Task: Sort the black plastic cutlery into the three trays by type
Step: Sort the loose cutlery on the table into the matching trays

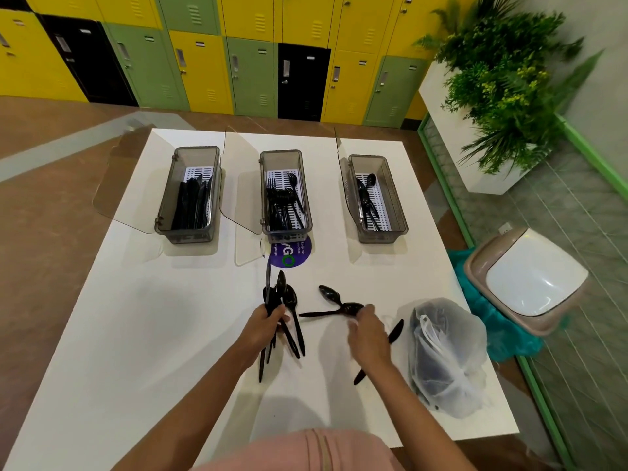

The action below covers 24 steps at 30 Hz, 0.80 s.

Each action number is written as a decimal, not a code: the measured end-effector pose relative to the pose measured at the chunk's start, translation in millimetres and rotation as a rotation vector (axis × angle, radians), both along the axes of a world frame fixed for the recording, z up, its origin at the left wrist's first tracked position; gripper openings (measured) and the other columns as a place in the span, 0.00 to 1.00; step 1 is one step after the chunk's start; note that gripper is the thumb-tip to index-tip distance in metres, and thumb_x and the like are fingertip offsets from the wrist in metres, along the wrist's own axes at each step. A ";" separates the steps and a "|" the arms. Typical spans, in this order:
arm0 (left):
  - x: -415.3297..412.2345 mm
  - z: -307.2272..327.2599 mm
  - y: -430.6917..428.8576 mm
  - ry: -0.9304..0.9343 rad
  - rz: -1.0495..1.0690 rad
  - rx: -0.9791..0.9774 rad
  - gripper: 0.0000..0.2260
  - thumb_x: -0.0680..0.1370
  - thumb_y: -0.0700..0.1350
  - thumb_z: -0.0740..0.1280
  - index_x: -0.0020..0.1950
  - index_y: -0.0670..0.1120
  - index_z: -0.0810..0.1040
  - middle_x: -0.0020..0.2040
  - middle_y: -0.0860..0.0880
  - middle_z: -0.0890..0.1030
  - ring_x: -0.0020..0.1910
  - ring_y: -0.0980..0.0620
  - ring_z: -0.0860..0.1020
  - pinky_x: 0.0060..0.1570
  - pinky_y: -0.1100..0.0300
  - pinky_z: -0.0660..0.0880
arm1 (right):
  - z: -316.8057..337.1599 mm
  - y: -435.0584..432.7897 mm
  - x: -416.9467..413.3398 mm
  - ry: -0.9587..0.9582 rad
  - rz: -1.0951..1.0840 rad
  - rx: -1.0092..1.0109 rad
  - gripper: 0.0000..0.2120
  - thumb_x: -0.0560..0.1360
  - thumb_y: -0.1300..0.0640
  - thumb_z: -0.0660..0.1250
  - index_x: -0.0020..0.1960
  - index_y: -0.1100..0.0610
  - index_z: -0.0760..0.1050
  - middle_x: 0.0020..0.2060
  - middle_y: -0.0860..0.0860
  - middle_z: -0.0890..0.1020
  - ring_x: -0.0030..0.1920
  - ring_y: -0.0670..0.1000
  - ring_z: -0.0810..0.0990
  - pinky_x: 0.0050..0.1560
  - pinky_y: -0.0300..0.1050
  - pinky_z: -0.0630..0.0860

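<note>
Spoons (289,298) make up most of the black bundle that the left hand (268,317) grips by the handles, near the middle of the white table (153,334), so the step in hand looks like gathering. The right hand (368,331) reaches for two loose spoons (334,300) just beside the bundle. Its curled fingertips touch one bowl, but blur hides whether the grip has closed. Another black piece (396,331) lies under that wrist, its type unclear, next to a plastic bag (445,355) by the right edge. Along the far edge stand the knife tray (166,198), fork tray (289,236) and spoon tray (396,205), lids open. The next move probably calls for lifting the loose spoons, then carrying them to the tray at the far right corner.
</note>
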State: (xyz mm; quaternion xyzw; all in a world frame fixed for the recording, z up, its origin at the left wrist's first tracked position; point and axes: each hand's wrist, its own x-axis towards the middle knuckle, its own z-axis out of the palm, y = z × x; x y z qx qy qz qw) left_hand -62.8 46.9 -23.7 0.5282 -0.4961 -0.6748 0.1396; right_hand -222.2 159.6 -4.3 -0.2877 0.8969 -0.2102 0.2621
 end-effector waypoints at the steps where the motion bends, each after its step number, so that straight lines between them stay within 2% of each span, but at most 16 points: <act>1: -0.2 0.5 0.7 -0.021 0.001 -0.009 0.08 0.82 0.45 0.59 0.49 0.42 0.72 0.40 0.48 0.79 0.36 0.53 0.78 0.34 0.65 0.72 | -0.9 4.3 -8.2 0.024 -0.021 0.121 0.15 0.80 0.60 0.58 0.65 0.61 0.62 0.60 0.60 0.74 0.59 0.61 0.76 0.49 0.47 0.71; 4: -4.1 -1.6 3.3 -0.099 -0.003 -0.068 0.11 0.82 0.46 0.58 0.52 0.37 0.70 0.37 0.46 0.79 0.31 0.53 0.79 0.31 0.65 0.73 | -4.1 14.9 -22.4 0.027 -0.086 0.327 0.19 0.79 0.60 0.59 0.67 0.61 0.56 0.66 0.63 0.66 0.62 0.64 0.72 0.56 0.52 0.73; 6: -8.6 0.0 6.4 -0.201 -0.015 -0.132 0.12 0.82 0.48 0.57 0.52 0.38 0.67 0.39 0.44 0.77 0.34 0.49 0.79 0.32 0.62 0.72 | -8.6 17.7 -22.7 0.076 -0.061 0.378 0.21 0.78 0.60 0.61 0.67 0.61 0.55 0.65 0.64 0.65 0.63 0.62 0.71 0.59 0.50 0.74; 9: -14.8 2.6 9.3 -0.365 -0.112 -0.315 0.13 0.82 0.50 0.57 0.50 0.40 0.63 0.42 0.43 0.76 0.41 0.40 0.78 0.38 0.55 0.69 | -11.3 12.0 -15.0 0.072 -0.094 0.326 0.25 0.77 0.67 0.61 0.70 0.62 0.54 0.65 0.64 0.65 0.62 0.61 0.72 0.56 0.46 0.72; 12: -21.8 5.7 10.5 -0.352 -0.144 -0.381 0.15 0.78 0.49 0.65 0.49 0.41 0.62 0.44 0.46 0.74 0.42 0.45 0.74 0.40 0.56 0.68 | -9.2 3.0 -10.5 -0.013 -0.206 0.220 0.24 0.75 0.71 0.59 0.68 0.64 0.56 0.64 0.65 0.67 0.61 0.63 0.73 0.56 0.50 0.72; 15: -27.0 3.7 8.7 -0.365 -0.165 -0.360 0.20 0.73 0.46 0.73 0.50 0.41 0.61 0.46 0.46 0.73 0.44 0.46 0.74 0.43 0.56 0.69 | -7.4 -0.5 -11.8 -0.069 -0.219 0.175 0.21 0.76 0.67 0.61 0.66 0.64 0.57 0.63 0.64 0.69 0.60 0.63 0.73 0.54 0.51 0.73; 19: -25.5 -1.6 4.1 -0.381 -0.164 -0.317 0.22 0.70 0.44 0.75 0.49 0.41 0.62 0.48 0.46 0.72 0.46 0.48 0.71 0.44 0.57 0.67 | -5.9 0.6 -8.7 0.002 -0.053 0.234 0.19 0.77 0.59 0.64 0.63 0.62 0.61 0.60 0.59 0.74 0.58 0.60 0.76 0.47 0.46 0.69; 22: -20.2 -4.9 -3.9 -0.428 -0.211 -0.315 0.16 0.71 0.41 0.74 0.48 0.41 0.67 0.47 0.45 0.73 0.45 0.47 0.73 0.42 0.59 0.67 | -9.6 2.9 -3.1 0.068 0.085 0.236 0.19 0.76 0.58 0.65 0.62 0.61 0.62 0.58 0.57 0.74 0.57 0.59 0.76 0.45 0.44 0.67; 24: -16.4 -6.8 -9.2 -0.449 -0.243 -0.346 0.10 0.72 0.41 0.71 0.48 0.40 0.72 0.45 0.45 0.75 0.48 0.44 0.77 0.42 0.60 0.67 | -10.1 2.6 -1.0 0.102 0.143 0.240 0.18 0.76 0.59 0.64 0.62 0.62 0.63 0.58 0.58 0.74 0.57 0.59 0.76 0.45 0.45 0.69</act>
